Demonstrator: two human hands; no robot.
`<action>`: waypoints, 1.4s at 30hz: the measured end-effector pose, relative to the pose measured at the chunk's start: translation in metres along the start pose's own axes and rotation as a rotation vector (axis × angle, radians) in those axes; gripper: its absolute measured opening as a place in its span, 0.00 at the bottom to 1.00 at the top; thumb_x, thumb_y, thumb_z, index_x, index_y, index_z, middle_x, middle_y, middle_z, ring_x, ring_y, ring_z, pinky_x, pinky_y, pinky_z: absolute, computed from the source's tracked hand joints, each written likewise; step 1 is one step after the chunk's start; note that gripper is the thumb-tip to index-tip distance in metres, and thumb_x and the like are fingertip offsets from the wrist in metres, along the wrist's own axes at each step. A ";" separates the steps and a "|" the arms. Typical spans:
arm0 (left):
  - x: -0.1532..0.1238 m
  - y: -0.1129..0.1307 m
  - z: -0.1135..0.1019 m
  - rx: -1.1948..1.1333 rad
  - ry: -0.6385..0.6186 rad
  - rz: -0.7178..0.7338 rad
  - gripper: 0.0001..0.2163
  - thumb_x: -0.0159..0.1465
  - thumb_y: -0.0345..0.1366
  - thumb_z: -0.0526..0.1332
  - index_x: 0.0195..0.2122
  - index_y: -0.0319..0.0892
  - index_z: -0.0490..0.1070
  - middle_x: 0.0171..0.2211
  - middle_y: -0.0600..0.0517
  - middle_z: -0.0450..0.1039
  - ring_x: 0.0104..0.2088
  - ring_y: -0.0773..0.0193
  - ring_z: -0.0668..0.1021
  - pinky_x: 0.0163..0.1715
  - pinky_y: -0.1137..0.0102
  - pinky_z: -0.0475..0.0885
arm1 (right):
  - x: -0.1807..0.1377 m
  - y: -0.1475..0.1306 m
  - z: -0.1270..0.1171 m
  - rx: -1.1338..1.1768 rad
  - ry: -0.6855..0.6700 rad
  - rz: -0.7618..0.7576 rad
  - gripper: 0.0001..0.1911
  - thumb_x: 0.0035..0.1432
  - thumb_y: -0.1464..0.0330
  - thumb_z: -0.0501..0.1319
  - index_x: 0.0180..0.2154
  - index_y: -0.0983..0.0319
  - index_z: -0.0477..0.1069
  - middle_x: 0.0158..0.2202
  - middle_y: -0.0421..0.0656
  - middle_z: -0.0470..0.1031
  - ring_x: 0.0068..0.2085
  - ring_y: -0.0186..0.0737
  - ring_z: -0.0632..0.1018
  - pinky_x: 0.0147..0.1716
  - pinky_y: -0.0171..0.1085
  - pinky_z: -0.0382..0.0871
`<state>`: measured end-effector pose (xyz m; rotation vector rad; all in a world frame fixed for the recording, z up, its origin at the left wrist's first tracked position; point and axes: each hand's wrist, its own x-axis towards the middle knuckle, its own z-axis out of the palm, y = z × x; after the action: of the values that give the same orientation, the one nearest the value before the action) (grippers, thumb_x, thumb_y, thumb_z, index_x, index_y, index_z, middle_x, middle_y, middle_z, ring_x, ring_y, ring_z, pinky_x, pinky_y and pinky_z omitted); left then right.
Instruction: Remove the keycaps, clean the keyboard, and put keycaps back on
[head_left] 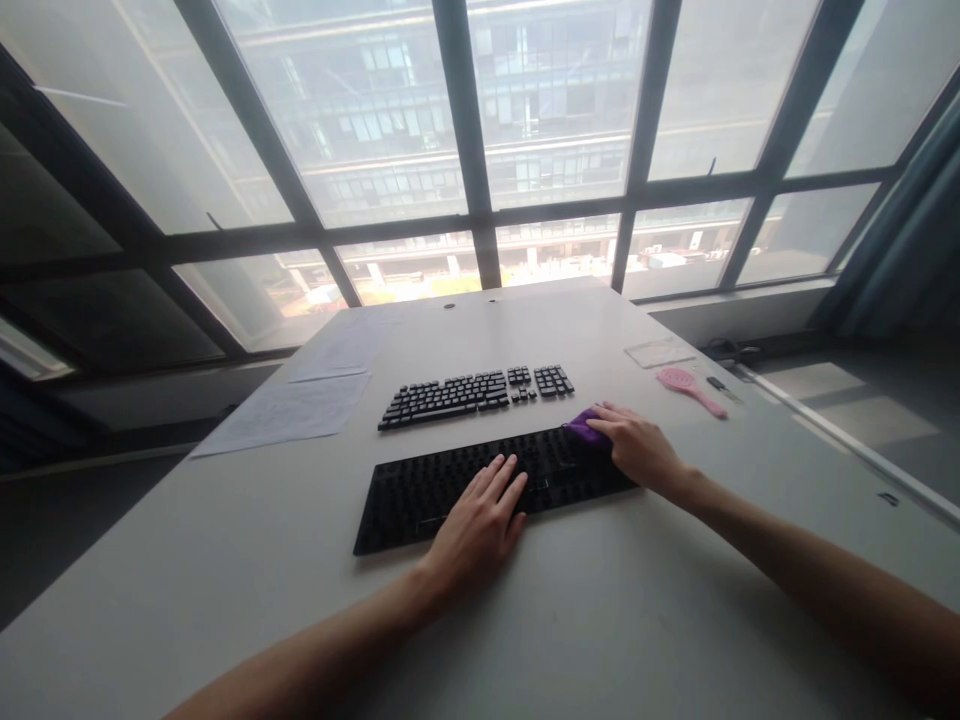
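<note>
A black keyboard base (442, 485) without its keycaps lies on the white table in front of me. My left hand (484, 515) rests flat on its middle and front edge, fingers stretched out. At the far right corner of the base, my right hand (637, 445) presses a purple cloth (589, 427) against it, fingers closed over the cloth. Behind the base, the loose black keycaps (446, 395) are laid out in keyboard order, with the number block (553, 381) at their right end. Part of the base is hidden under both hands.
Sheets of paper (300, 410) lie on the left of the table (225, 560). To the right are a pink hairbrush (686, 388), a small dark tool (721, 387) and a flat clear packet (660, 352). Large windows (390, 110) stand behind the table's far edge.
</note>
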<state>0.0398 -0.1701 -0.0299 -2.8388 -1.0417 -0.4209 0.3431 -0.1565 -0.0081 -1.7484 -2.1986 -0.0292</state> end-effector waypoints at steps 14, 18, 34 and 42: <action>0.001 -0.002 0.002 -0.008 0.007 -0.002 0.23 0.69 0.38 0.56 0.65 0.41 0.62 0.68 0.42 0.57 0.68 0.49 0.61 0.65 0.52 0.63 | 0.003 0.000 -0.005 -0.093 -0.002 0.027 0.24 0.60 0.82 0.50 0.51 0.63 0.76 0.59 0.51 0.72 0.62 0.48 0.68 0.59 0.44 0.63; 0.000 -0.003 0.003 0.004 -0.006 -0.001 0.23 0.70 0.38 0.55 0.65 0.41 0.61 0.68 0.42 0.57 0.68 0.50 0.61 0.65 0.52 0.63 | -0.001 0.020 -0.015 -0.154 0.015 0.256 0.19 0.62 0.79 0.50 0.46 0.65 0.76 0.48 0.53 0.78 0.50 0.49 0.77 0.50 0.43 0.69; 0.001 -0.002 0.003 -0.026 0.028 0.002 0.22 0.68 0.36 0.56 0.64 0.42 0.63 0.68 0.43 0.58 0.67 0.50 0.62 0.64 0.53 0.65 | -0.056 -0.057 -0.019 -0.031 -0.162 0.025 0.27 0.53 0.84 0.52 0.54 0.72 0.72 0.56 0.60 0.74 0.57 0.54 0.75 0.54 0.45 0.71; 0.005 0.003 -0.006 -0.046 0.040 0.004 0.25 0.66 0.33 0.57 0.65 0.40 0.60 0.68 0.44 0.57 0.68 0.49 0.60 0.65 0.51 0.63 | -0.047 -0.052 -0.010 0.001 0.025 -0.031 0.32 0.55 0.85 0.49 0.61 0.70 0.66 0.63 0.54 0.67 0.65 0.50 0.66 0.63 0.45 0.62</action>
<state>0.0441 -0.1699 -0.0226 -2.8595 -1.0316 -0.5061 0.3049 -0.2159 -0.0019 -1.7039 -2.2081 -0.0573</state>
